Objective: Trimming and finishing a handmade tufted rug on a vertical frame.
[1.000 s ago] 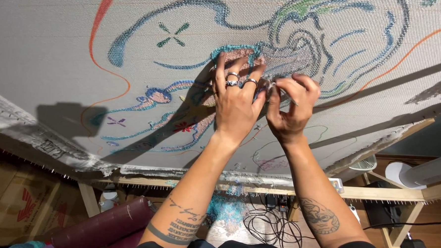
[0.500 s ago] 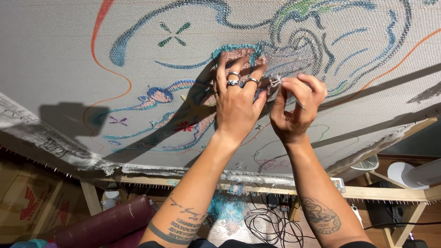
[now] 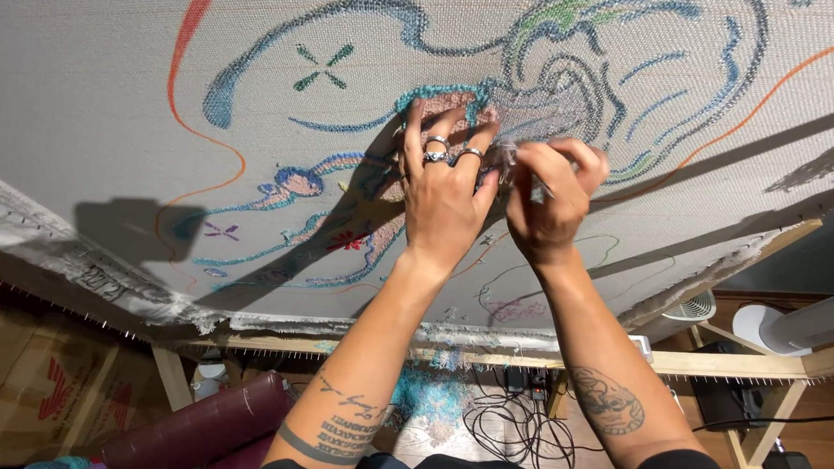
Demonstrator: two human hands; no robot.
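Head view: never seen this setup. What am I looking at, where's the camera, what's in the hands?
There is no machine here: a person works with two bare hands. The one camera sits on the person's head and looks along the arms. In front is a pale cloth stretched on a wooden frame, with coloured yarn outlines worked into it. The left hand, wearing rings, lies flat on the cloth with fingers spread. The right hand pinches something small at the cloth beside it; what it is cannot be made out. Below the frame lie black cables and a maroon roll.
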